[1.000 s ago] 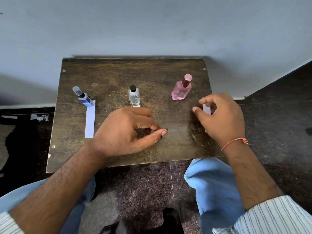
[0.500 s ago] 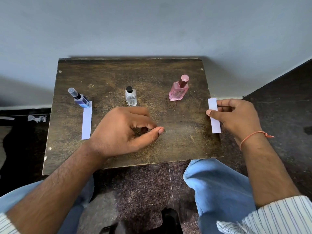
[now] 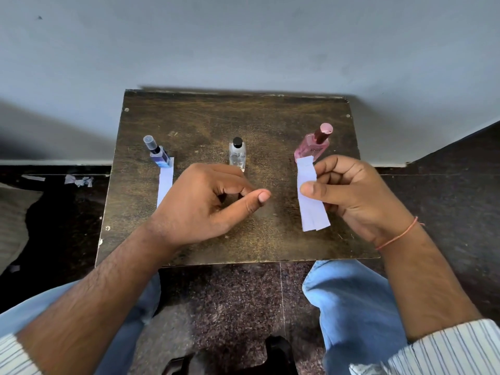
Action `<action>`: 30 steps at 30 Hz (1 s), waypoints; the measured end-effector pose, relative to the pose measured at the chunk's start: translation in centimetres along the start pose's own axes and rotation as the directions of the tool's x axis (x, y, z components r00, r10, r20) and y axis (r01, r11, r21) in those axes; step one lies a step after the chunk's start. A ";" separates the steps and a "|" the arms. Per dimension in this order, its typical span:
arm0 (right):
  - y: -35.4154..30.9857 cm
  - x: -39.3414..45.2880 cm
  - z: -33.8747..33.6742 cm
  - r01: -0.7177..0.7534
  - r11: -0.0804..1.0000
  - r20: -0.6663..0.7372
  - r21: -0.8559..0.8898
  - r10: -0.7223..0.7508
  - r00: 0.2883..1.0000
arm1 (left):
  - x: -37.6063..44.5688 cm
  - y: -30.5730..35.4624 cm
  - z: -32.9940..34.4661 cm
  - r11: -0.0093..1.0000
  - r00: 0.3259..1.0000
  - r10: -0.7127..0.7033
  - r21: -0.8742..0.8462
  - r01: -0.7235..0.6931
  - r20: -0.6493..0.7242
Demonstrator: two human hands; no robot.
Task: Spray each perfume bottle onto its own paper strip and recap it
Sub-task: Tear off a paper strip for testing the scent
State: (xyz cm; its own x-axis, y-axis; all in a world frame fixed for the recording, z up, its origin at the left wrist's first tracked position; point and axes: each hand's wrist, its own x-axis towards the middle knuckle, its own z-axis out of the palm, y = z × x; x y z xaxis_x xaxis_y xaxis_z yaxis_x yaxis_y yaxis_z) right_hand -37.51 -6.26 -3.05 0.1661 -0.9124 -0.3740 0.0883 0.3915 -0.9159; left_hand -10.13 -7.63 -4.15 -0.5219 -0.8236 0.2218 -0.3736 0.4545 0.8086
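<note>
Three capped perfume bottles stand in a row on a small dark wooden table (image 3: 205, 117): a blue one (image 3: 159, 155) at left, a clear one with a black cap (image 3: 237, 154) in the middle, a pink one (image 3: 313, 146) at right. A white paper strip (image 3: 165, 182) lies in front of the blue bottle. My right hand (image 3: 354, 196) pinches overlapping white paper strips (image 3: 311, 201) and holds them above the table, just in front of the pink bottle. My left hand (image 3: 205, 204) rests mid-table with fingers curled and nothing seen in it.
The table stands against a grey wall (image 3: 243, 44). Dark speckled floor surrounds it, with torn paper scraps (image 3: 78, 181) lying at the left. My knees in blue jeans (image 3: 349, 301) sit just under the table's front edge.
My right hand has carried the paper strips from the table's right edge inward and raised them in front of the pink bottle. The left hand has stayed in place.
</note>
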 end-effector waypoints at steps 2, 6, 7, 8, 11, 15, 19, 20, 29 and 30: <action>0.3 0.3 1.0 -0.029 0.999 0.044 0.023 0.028 0.999 | -0.1 -0.2 -0.2 0.999 0.999 -0.033 0.004 0.032 0.017; 0.9 0.5 3.2 -0.070 0.996 0.077 0.045 0.067 0.995 | -0.8 -0.7 -0.4 0.996 0.996 -0.083 -0.015 0.083 0.033; 1.0 0.6 3.7 -0.077 0.996 0.078 0.055 0.072 0.994 | -0.9 -0.8 -0.5 0.994 0.994 -0.099 -0.035 0.100 0.037; 1.0 0.6 4.2 -0.081 0.995 0.077 0.066 0.076 0.994 | -1.0 -0.9 -0.6 0.991 0.992 -0.115 -0.058 0.118 0.044; 1.0 0.6 5.1 -0.087 0.992 0.064 0.096 0.081 0.995 | -1.0 -1.1 -0.9 0.982 0.988 -0.129 -0.126 0.139 0.079; 0.6 0.8 5.6 -0.092 0.988 0.045 0.121 0.088 0.995 | -1.1 -1.6 -1.3 0.967 0.982 -0.153 -0.188 0.172 0.110; 0.6 0.8 5.8 -0.097 0.986 0.039 0.134 0.093 0.995 | -1.1 -1.9 -1.3 0.955 0.977 -0.173 -0.222 0.196 0.122; 0.7 0.8 5.9 -0.095 0.986 0.034 0.138 0.091 0.995 | -1.1 -2.0 -1.3 0.951 0.976 -0.179 -0.234 0.204 0.124; 0.7 0.7 6.2 -0.051 0.969 -0.001 0.244 0.053 0.999 | -0.8 -2.0 -0.9 0.924 0.969 -0.206 -0.300 0.238 0.133; 0.6 0.7 6.3 -0.054 0.966 0.001 0.254 0.055 0.998 | -0.8 -2.0 -0.8 0.923 0.970 -0.205 -0.306 0.235 0.128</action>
State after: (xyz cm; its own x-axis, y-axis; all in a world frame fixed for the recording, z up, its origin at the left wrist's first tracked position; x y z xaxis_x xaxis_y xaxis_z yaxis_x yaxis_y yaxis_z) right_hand -31.17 -5.92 -2.99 0.1721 -0.8894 -0.4235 0.3256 0.4571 -0.8276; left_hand -8.32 -8.18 -5.50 -0.5277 -0.8492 -0.0199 -0.2328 0.1220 0.9648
